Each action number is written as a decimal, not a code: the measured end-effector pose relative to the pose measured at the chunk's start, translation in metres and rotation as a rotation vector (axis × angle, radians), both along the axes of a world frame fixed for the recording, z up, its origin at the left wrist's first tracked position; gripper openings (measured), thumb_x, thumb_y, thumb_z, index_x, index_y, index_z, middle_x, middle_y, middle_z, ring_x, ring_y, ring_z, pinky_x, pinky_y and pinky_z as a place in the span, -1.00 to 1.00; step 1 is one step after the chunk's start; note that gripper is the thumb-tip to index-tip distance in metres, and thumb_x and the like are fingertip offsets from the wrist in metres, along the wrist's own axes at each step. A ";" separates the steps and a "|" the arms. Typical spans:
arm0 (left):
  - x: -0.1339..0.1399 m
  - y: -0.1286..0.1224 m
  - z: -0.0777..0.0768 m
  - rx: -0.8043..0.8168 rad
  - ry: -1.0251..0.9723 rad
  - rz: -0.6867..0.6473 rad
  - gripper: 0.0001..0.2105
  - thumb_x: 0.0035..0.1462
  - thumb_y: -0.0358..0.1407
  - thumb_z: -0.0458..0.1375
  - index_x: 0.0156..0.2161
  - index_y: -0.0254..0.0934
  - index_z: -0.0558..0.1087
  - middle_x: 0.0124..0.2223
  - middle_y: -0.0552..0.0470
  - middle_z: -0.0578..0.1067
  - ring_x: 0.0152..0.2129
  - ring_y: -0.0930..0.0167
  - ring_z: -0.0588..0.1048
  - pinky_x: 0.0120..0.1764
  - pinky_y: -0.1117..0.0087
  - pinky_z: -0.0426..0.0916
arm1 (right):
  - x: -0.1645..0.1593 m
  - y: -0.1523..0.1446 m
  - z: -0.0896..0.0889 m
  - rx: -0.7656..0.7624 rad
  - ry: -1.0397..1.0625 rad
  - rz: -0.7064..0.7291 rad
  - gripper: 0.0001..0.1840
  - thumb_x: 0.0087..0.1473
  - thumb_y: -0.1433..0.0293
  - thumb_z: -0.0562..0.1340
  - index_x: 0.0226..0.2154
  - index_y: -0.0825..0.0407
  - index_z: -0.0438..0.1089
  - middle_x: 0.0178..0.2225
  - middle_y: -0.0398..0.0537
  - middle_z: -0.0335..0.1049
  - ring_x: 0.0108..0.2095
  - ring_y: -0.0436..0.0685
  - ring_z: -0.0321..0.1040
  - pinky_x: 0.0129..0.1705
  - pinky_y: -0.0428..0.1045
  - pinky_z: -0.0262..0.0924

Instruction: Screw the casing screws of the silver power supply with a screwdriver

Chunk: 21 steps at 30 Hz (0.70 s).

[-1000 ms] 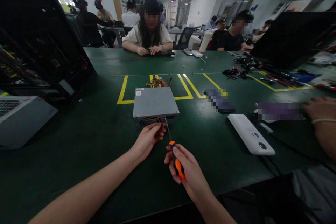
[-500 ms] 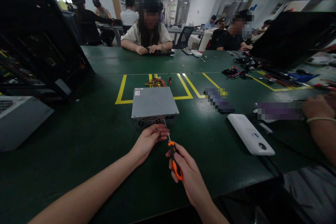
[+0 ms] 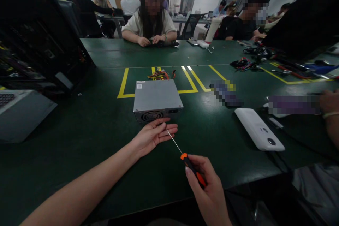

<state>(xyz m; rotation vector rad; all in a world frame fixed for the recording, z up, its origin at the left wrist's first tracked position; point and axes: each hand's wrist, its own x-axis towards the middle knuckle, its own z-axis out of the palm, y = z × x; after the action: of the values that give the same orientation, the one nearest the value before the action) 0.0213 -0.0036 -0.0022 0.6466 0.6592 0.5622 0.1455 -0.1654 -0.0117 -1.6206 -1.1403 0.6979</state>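
Observation:
My right hand (image 3: 208,180) is wrapped round the black and orange handle of a screwdriver (image 3: 186,160). Its thin shaft points up and left, with the tip at the fingers of my left hand (image 3: 153,136). That left hand is turned palm up with its fingers stretched out, just in front of a grey metal computer power supply (image 3: 157,96). Whether a small part lies at the left fingers by the tip I cannot make out. The power supply shows a round fan grille and a socket on its near side, and bundled coloured cables (image 3: 161,75) lie behind it.
An open black computer case (image 3: 50,47) and a grey metal box (image 3: 25,116) stand at the left. On the right lie a white power bank (image 3: 259,129), a blurred phone-like object (image 3: 226,93) and cables (image 3: 242,64). Another person's hand (image 3: 329,102) is at the right edge; someone sits opposite.
My right hand has drawn the screwdriver back toward me and to the right, away from the power supply's face. My left hand has turned more palm up, fingers spread. The view has tilted down slightly.

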 end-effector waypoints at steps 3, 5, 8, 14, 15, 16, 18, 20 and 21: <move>-0.002 0.002 -0.003 0.030 -0.035 -0.074 -0.70 0.13 -0.43 0.06 -0.01 -0.36 0.23 -0.10 -0.22 0.46 -0.19 0.31 0.47 -0.11 0.26 0.35 | 0.001 -0.001 -0.001 0.027 -0.033 -0.016 -0.80 0.04 0.37 0.14 -0.21 -0.01 0.27 -0.32 -0.08 0.36 -0.32 0.02 0.35 -0.31 -0.12 0.26; -0.003 0.003 -0.004 0.044 -0.055 -0.121 -0.69 0.13 -0.41 0.06 0.00 -0.35 0.23 -0.09 -0.21 0.46 -0.17 0.29 0.46 -0.09 0.23 0.34 | 0.001 -0.001 -0.002 0.031 -0.041 -0.010 -0.80 0.04 0.37 0.14 -0.21 -0.01 0.27 -0.32 -0.07 0.36 -0.33 0.02 0.36 -0.31 -0.12 0.27; -0.005 0.005 -0.003 0.059 -0.059 -0.165 -0.70 0.13 -0.40 0.07 0.00 -0.35 0.23 -0.10 -0.20 0.46 -0.16 0.28 0.46 -0.09 0.21 0.33 | 0.001 0.000 -0.002 0.028 -0.052 -0.005 -0.80 0.04 0.38 0.14 -0.21 0.00 0.26 -0.32 -0.06 0.36 -0.33 0.03 0.36 -0.31 -0.10 0.27; -0.005 0.005 0.000 0.125 0.004 -0.209 -0.70 0.10 -0.38 0.11 -0.04 -0.37 0.25 -0.15 -0.19 0.49 -0.19 0.30 0.47 -0.12 0.25 0.34 | 0.000 -0.001 -0.003 0.088 -0.174 0.017 -0.80 0.04 0.44 0.13 -0.21 -0.02 0.26 -0.35 -0.11 0.30 -0.37 -0.01 0.31 -0.35 -0.13 0.23; -0.005 0.004 0.001 0.139 0.010 -0.214 -0.70 0.10 -0.38 0.11 -0.05 -0.37 0.25 -0.15 -0.20 0.49 -0.20 0.31 0.47 -0.12 0.26 0.33 | -0.001 -0.002 -0.003 0.110 -0.197 0.015 -0.80 0.03 0.45 0.13 -0.22 -0.02 0.26 -0.36 -0.12 0.29 -0.38 -0.02 0.30 -0.35 -0.14 0.23; -0.004 0.004 0.000 0.151 0.015 -0.217 -0.70 0.10 -0.38 0.12 -0.05 -0.38 0.26 -0.16 -0.20 0.49 -0.21 0.31 0.48 -0.11 0.26 0.33 | -0.003 -0.002 -0.004 0.130 -0.213 0.013 -0.80 0.03 0.46 0.13 -0.22 -0.02 0.26 -0.36 -0.12 0.29 -0.38 -0.02 0.30 -0.35 -0.14 0.23; -0.004 0.003 0.000 0.167 0.018 -0.215 -0.70 0.10 -0.37 0.12 -0.05 -0.37 0.26 -0.15 -0.20 0.49 -0.21 0.32 0.48 -0.10 0.26 0.32 | -0.005 -0.003 -0.004 0.144 -0.214 0.005 -0.79 0.03 0.46 0.13 -0.21 -0.02 0.26 -0.36 -0.11 0.29 -0.38 -0.02 0.30 -0.36 -0.14 0.23; -0.003 0.002 -0.001 0.166 0.008 -0.210 -0.69 0.10 -0.35 0.12 -0.03 -0.36 0.26 -0.14 -0.20 0.48 -0.20 0.32 0.47 -0.09 0.25 0.31 | -0.007 -0.003 -0.004 0.122 -0.178 -0.013 -0.79 0.04 0.44 0.13 -0.20 -0.02 0.25 -0.35 -0.10 0.30 -0.37 -0.01 0.31 -0.35 -0.13 0.24; -0.003 0.002 -0.001 0.159 -0.006 -0.206 -0.68 0.10 -0.34 0.12 -0.03 -0.36 0.26 -0.12 -0.21 0.48 -0.19 0.32 0.47 -0.08 0.25 0.30 | -0.008 -0.003 -0.004 0.103 -0.147 -0.026 -0.79 0.04 0.42 0.13 -0.20 -0.02 0.26 -0.34 -0.09 0.31 -0.36 0.00 0.32 -0.34 -0.12 0.24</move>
<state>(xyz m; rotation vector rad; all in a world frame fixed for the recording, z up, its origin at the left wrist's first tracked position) 0.0184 -0.0018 -0.0030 0.8508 0.5379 0.4270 0.1379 -0.1686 -0.0152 -1.6172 -1.2381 0.5018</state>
